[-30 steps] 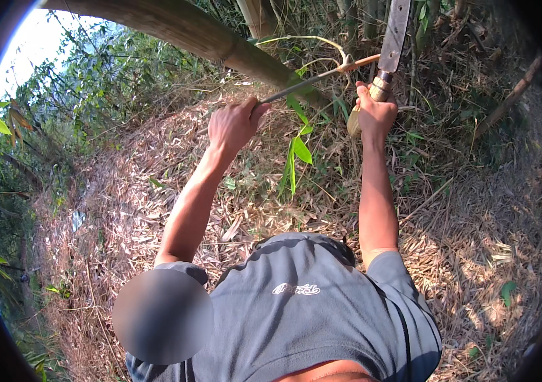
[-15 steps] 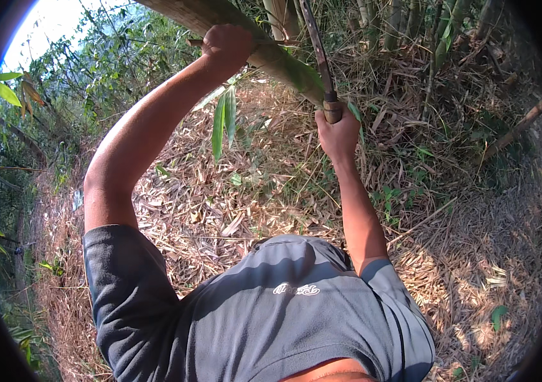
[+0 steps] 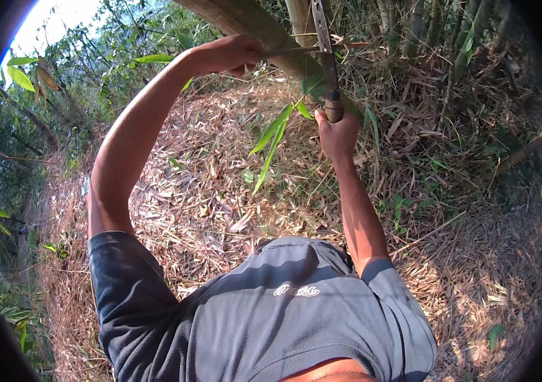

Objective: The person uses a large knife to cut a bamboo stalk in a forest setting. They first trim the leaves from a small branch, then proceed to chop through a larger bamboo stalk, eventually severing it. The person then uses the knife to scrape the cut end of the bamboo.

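Observation:
In my right hand (image 3: 339,135), the fingers are wrapped round the wooden handle of a long machete (image 3: 324,39). Its dark, narrow blade points up toward the top of the view. My left hand (image 3: 239,55) is closed on a thin bamboo branch (image 3: 296,49), which runs to the right and passes by the blade. Whether blade and branch touch, I cannot tell. A thick bamboo stem (image 3: 242,18) slants down from the top, close to both hands. Long green leaves (image 3: 275,132) hang between my hands.
Dry fallen leaves (image 3: 207,191) cover the ground below my arms. A clump of upright bamboo stems (image 3: 414,28) stands at the far right. One brown pole (image 3: 532,143) leans at the right edge. Leafy shrubs (image 3: 118,63) grow at the left.
My left hand has moved right and slightly down, with the thin branch now reaching further right. The hanging leaves have swung right. The machete's blade has tilted more upright.

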Demonstrator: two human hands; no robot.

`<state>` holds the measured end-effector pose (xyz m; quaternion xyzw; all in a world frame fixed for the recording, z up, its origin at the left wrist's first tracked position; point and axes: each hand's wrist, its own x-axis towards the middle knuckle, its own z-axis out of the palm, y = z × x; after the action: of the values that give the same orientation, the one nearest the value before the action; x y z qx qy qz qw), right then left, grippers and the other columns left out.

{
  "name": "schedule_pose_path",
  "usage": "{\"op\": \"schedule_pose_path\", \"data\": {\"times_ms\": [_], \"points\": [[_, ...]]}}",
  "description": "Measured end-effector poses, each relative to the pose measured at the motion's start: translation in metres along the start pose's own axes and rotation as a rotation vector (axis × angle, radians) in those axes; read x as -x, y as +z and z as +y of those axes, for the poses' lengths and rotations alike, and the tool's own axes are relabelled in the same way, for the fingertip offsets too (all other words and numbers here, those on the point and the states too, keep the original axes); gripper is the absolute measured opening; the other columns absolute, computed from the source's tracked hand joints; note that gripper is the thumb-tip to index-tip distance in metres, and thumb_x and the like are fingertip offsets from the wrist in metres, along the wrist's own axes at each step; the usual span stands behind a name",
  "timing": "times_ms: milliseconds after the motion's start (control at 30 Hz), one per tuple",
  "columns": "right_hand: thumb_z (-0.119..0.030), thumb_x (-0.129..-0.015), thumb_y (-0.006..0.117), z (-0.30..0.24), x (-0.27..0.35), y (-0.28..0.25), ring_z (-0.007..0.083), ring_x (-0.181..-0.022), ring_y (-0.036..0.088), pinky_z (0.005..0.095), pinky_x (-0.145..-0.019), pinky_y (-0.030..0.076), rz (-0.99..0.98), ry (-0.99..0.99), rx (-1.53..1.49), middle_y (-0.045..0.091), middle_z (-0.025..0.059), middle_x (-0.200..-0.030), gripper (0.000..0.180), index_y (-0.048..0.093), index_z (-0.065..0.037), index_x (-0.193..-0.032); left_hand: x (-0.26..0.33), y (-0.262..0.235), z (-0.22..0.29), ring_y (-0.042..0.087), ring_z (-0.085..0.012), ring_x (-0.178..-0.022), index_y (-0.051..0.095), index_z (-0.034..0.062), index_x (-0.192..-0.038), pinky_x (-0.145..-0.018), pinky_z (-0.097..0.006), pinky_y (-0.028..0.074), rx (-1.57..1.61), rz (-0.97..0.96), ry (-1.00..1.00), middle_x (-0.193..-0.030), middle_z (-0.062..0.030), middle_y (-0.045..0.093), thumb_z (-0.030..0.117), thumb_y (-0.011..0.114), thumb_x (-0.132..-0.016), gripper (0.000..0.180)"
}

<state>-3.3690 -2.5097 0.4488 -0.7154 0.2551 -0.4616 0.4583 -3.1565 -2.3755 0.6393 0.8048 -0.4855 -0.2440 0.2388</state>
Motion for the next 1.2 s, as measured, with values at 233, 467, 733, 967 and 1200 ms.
{"op": "schedule_pose_path", "data": {"times_ms": [233, 467, 733, 967, 1200], "points": [[-0.013, -0.078, 0.073, -0.003, -0.007, 0.001, 0.0116, -0.052, 0.054, 0.0337, -0.053, 0.044, -0.016, -0.008, -0.075, 0.058, 0.0018, -0.061, 0.016, 0.064, -0.003, -0.088, 0.02, 0.0, 0.004, 0.052, -0.0051, -0.052, 0.055, 0.003, -0.129, -0.045, -0.018, 0.045, 0.4, -0.022, 0.009, -0.08, 0.0, 0.058, 0.019, 0.053, -0.099, 0.034], [-0.005, -0.079, 0.071, -0.004, -0.003, -0.002, 0.0098, -0.055, 0.052, 0.0317, -0.054, 0.042, -0.078, 0.097, -0.125, 0.06, 0.0022, -0.07, 0.014, 0.064, -0.002, -0.091, 0.016, -0.009, -0.004, 0.036, -0.0012, -0.043, 0.057, 0.0033, -0.128, -0.035, -0.018, 0.028, 0.506, -0.041, -0.017, -0.065, 0.0052, 0.046, 0.027, 0.049, -0.103, 0.035], [-0.007, -0.078, 0.073, -0.01, -0.004, -0.008, 0.0143, -0.06, 0.055, 0.0346, -0.06, 0.044, -0.038, 0.065, -0.015, 0.061, 0.004, -0.07, 0.017, 0.064, -0.002, -0.091, 0.0, -0.005, -0.007, 0.067, -0.0217, -0.071, 0.065, 0.0127, -0.122, -0.063, -0.034, 0.053, -0.785, 0.421, 0.296, -0.083, -0.0068, 0.069, 0.026, 0.048, -0.102, 0.029], [-0.009, -0.077, 0.075, -0.011, -0.004, -0.003, 0.0144, -0.061, 0.055, 0.0339, -0.062, 0.044, -0.06, 0.078, 0.023, 0.06, 0.0045, -0.071, 0.019, 0.062, -0.002, -0.088, -0.01, 0.019, 0.012, 0.072, -0.0204, -0.093, 0.073, 0.0174, -0.109, -0.072, -0.038, 0.061, -1.284, 0.47, 0.149, -0.099, -0.0072, 0.074, 0.016, 0.058, -0.092, 0.023], [-0.012, -0.079, 0.072, -0.007, -0.005, 0.012, 0.0201, -0.058, 0.057, 0.038, -0.06, 0.046, -0.06, 0.005, -0.067, 0.06, 0.0078, -0.064, 0.016, 0.061, -0.001, -0.078, -0.021, 0.013, 0.037, 0.073, -0.0254, -0.091, 0.074, 0.0131, -0.096, -0.075, -0.041, 0.061, -1.313, 0.338, 0.012, -0.096, -0.007, 0.074, 0.013, 0.059, -0.091, 0.017]]}}
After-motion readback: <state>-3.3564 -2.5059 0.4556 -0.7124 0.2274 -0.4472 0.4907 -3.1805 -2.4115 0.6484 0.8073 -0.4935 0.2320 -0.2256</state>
